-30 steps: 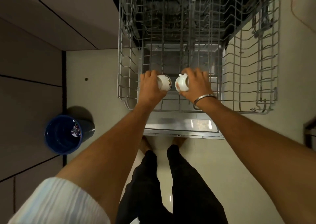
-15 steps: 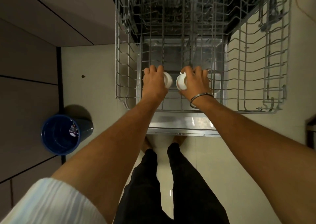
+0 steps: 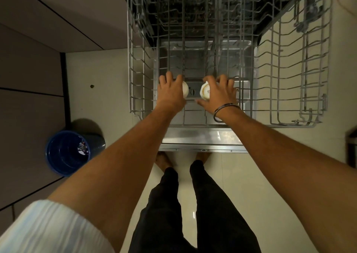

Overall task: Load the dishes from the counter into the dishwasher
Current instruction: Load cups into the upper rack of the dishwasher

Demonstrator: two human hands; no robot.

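Two white cups are held inside the pulled-out wire dishwasher rack [image 3: 135, 106], near its front edge. My left hand [image 3: 171, 91] grips the left cup [image 3: 185, 89], which lies on its side and is mostly hidden under my fingers. My right hand [image 3: 220, 92] grips the right cup [image 3: 205, 92], also tipped on its side with its printed base facing left. The two cups are a short gap apart. The open dishwasher door [image 3: 202, 139] lies below the rack.
A blue bucket [image 3: 67, 152] stands on the floor to the left, against dark cabinet fronts [image 3: 29, 79]. My legs and bare feet are just in front of the door's edge. A dark object [image 3: 351, 148] sits at the right edge.
Both hands have moved apart a little, widening the gap between the cups. The cups have turned further onto their sides and the view has shifted closer to the rack.
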